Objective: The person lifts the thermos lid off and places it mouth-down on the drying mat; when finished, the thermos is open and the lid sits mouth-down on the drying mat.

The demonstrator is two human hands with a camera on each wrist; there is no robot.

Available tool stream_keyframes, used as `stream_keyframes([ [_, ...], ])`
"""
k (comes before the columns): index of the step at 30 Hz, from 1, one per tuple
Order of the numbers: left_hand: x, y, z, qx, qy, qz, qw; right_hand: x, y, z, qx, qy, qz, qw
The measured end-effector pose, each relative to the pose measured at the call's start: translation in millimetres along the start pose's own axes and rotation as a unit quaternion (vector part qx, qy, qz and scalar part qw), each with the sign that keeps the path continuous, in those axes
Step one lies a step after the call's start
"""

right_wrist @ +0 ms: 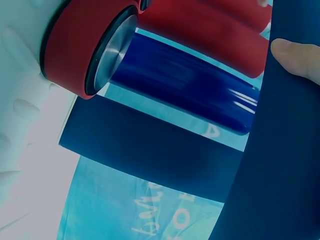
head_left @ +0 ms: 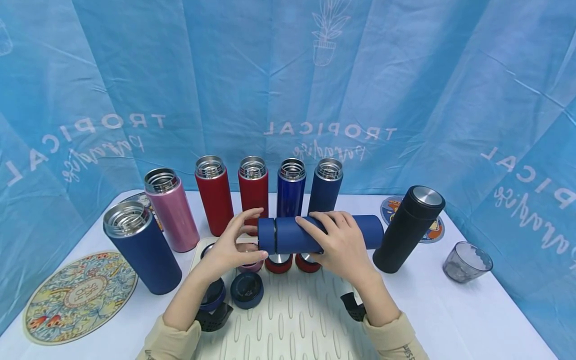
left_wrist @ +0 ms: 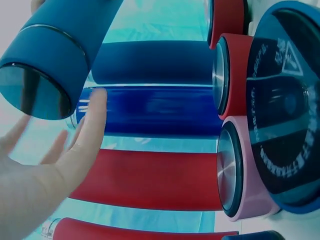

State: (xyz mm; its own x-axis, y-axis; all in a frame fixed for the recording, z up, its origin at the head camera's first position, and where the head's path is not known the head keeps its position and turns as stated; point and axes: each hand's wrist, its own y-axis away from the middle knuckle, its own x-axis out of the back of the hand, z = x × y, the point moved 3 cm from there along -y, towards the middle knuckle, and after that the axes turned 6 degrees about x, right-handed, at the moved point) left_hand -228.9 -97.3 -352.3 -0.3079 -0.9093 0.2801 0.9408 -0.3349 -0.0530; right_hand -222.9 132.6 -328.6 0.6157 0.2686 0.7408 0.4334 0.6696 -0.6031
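My right hand (head_left: 340, 241) grips a matte blue thermos (head_left: 294, 236) by its body, holding it sideways above the mat. Its lid (head_left: 266, 236) is on and points left. Around that lid end my left hand (head_left: 230, 248) spreads its fingers and thumb; in the left wrist view a gap shows between the fingers (left_wrist: 95, 117) and the lid's dark end (left_wrist: 30, 95). The right wrist view shows the thermos body (right_wrist: 285, 130) with a fingertip resting on it. Below lie loose lids: red ones (head_left: 278, 264), a pink one (head_left: 250, 266) and a dark blue one (head_left: 247, 290).
Uncapped bottles stand behind: two red (head_left: 213, 200), a glossy blue (head_left: 290, 192), a navy (head_left: 325, 190). Pink (head_left: 173, 215) and dark blue (head_left: 144, 250) ones stand left. At right are a capped black thermos (head_left: 405, 232) and a glass (head_left: 465, 262). A cream ribbed mat (head_left: 288, 330) lies in front.
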Motion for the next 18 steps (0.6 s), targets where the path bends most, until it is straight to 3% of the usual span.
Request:
stream_keyframes([
  [5,1.3,-0.3,2.8,-0.060,0.003,0.005,0.9982,0.1,0.8,1.6,-0.007,0.001,-0.001,1.000],
  [8,2.0,0.3,4.3,-0.071,0.003,0.009,0.9974,0.1,0.6,2.1,-0.006,-0.002,0.002,1.000],
  [13,2.2,1.3,5.0,-0.045,0.017,0.002,0.9989,0.1,0.6,2.3,-0.003,0.000,0.002,1.000],
  [18,2.2,0.9,2.0,0.003,0.015,0.005,0.9999,1.2,0.7,1.4,-0.003,-0.001,0.000,1.000],
])
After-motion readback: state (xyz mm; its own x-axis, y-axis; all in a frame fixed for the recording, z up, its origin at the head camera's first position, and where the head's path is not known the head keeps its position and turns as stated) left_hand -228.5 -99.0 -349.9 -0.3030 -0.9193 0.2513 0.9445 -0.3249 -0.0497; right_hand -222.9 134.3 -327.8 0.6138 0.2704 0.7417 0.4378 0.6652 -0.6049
